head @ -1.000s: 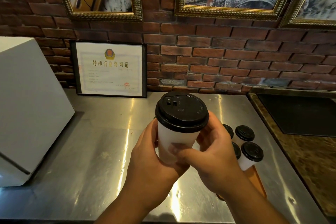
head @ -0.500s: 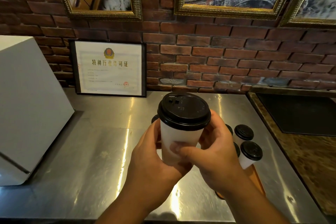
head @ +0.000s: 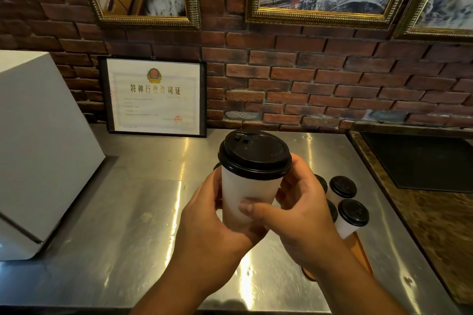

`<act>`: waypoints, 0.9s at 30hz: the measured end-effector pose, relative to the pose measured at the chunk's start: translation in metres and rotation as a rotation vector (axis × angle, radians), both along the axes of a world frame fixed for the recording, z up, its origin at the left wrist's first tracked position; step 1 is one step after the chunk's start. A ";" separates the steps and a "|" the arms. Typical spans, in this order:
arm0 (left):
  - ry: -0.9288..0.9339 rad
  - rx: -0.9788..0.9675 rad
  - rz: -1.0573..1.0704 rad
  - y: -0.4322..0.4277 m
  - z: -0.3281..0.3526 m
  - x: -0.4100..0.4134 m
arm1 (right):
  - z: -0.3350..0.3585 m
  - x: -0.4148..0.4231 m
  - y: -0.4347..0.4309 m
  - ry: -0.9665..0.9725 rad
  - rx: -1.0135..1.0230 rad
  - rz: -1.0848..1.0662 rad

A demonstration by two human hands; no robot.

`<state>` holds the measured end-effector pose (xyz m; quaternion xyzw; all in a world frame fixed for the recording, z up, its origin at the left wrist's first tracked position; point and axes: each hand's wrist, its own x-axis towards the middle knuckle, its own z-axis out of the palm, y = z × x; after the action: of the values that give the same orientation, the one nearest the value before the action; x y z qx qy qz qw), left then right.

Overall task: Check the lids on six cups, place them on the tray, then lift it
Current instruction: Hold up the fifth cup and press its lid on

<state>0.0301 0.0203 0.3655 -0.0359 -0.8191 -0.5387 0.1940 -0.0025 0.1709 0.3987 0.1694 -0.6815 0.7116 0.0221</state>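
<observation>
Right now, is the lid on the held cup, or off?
On: the black lid covers the top of the white cup.

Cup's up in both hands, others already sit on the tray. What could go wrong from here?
1. The left hand and right hand wrap the cup just below its lid; squeezing the wall might loosen the lid.
2. The tray cups stand packed on the tray, partly hidden behind the right hand; setting this one down could knock a neighbour.
</observation>
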 end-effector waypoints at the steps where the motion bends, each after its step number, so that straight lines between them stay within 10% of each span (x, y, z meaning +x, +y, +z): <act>1: 0.000 -0.002 0.005 -0.001 -0.001 0.000 | 0.000 0.000 0.000 -0.008 0.002 0.010; 27: -0.021 0.024 0.042 0.002 -0.003 0.002 | 0.009 0.001 0.000 -0.045 0.002 0.007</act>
<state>0.0317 0.0225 0.3627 -0.0105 -0.8150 -0.5448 0.1970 -0.0018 0.1711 0.4074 0.1557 -0.6819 0.7147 0.0042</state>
